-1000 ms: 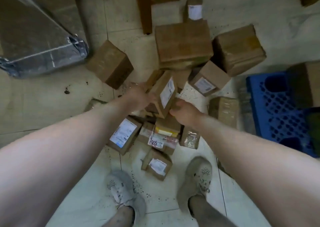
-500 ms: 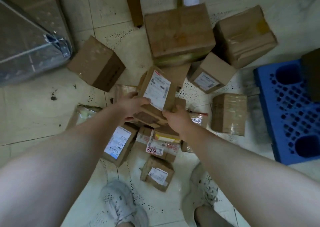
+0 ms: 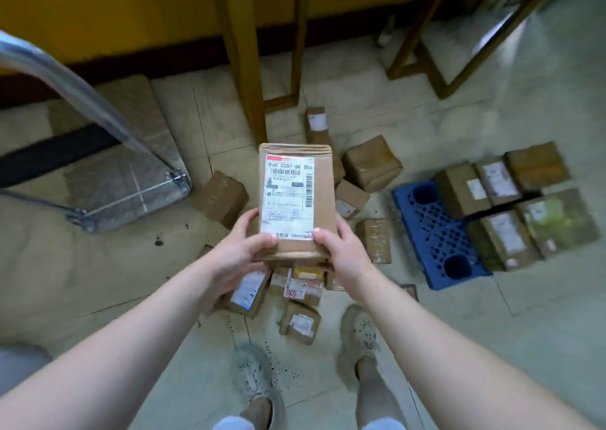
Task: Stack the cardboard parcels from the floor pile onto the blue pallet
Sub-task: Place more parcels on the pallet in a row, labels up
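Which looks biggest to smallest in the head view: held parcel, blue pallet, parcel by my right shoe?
1. Held parcel, though nearness to the camera inflates it.
2. Blue pallet, partly covered by boxes.
3. Parcel by the right shoe.

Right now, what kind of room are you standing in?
Probably a parcel sorting or storage room. Labelled cardboard parcels lie scattered on the tiled floor, more are stacked on a blue pallet, and both hands hold a parcel with a shipping label.
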A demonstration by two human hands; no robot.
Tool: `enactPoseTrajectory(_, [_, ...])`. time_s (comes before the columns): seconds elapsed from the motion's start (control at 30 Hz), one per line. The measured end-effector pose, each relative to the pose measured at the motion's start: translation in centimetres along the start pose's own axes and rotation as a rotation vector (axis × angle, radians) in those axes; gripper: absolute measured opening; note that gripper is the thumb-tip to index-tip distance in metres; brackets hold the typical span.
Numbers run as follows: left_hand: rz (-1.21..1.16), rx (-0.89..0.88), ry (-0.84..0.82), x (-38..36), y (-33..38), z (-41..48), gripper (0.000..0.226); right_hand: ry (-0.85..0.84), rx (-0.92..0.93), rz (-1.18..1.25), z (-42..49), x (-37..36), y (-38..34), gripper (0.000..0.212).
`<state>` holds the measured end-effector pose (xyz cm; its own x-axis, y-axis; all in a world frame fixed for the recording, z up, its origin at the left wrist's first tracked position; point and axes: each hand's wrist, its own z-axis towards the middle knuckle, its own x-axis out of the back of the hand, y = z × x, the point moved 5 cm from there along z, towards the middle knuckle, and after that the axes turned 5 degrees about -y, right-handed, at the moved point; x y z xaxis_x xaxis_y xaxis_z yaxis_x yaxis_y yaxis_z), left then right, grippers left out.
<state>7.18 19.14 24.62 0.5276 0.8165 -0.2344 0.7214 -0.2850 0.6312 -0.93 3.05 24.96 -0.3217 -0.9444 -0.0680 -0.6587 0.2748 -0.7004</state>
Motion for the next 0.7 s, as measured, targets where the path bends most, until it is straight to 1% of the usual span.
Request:
enactPoseTrajectory(0.07, [0.038, -0.026, -0.056, -1.6, 2.2, -4.0, 0.088, 0.037, 0.040, 0.022, -4.7, -0.2, -1.7, 0.067])
enactPoseTrajectory(0.1, [0.059, -0.035, -0.080, -2.6, 3.1, -5.6, 0.088, 0.048, 0.057, 0.025, -6.7, -0.1, -2.3, 0.064])
enactPoseTrajectory(0.13, [0.082, -0.043, -0.105, -3.7, 3.8, -7.1, 0.085, 0.060, 0.066, 0.024, -8.7, 0.3, -3.0, 0.059])
enactPoseTrajectory(0.2, [0.109, -0.047, -0.136, -6.0, 4.7, -9.7, 0.072, 0.070, 0.076, 0.004, -12.4, 1.4, -4.4, 0.051])
enactPoseTrajectory(0.27, [0.136, -0.051, -0.149, -8.7, 5.2, -11.7, 0.066, 0.076, 0.092, -0.038, -15.8, 3.3, -5.4, 0.044])
enactPoseTrajectory(0.33, [0.147, -0.052, -0.167, -11.3, 5.1, -12.8, 0.071, 0.090, 0.102, -0.090, -18.2, 5.5, -5.9, 0.046])
enactPoseTrajectory(0.4, [0.159, -0.046, -0.213, -15.1, 4.8, -13.9, 0.087, 0.115, 0.112, -0.111, -21.0, 8.8, -6.0, 0.050])
enactPoseTrajectory(0.43, [0.177, -0.050, -0.234, -17.7, 4.5, -14.4, 0.091, 0.132, 0.113, -0.121, -22.6, 10.9, -5.6, 0.053])
enactPoseTrajectory(0.6, [0.266, -0.072, -0.251, -31.3, 1.1, -15.8, 0.073, 0.194, 0.134, -0.125, -30.3, 22.4, -2.4, 0.052])
enactPoseTrajectory(0.67, [0.261, -0.070, -0.257, -36.5, -0.5, -16.1, 0.057, 0.219, 0.137, -0.123, -33.1, 26.9, -1.2, 0.051])
enactPoseTrajectory(0.7, [0.260, -0.064, -0.262, -39.0, -1.1, -16.2, 0.053, 0.233, 0.142, -0.109, -34.4, 29.1, -0.6, 0.047])
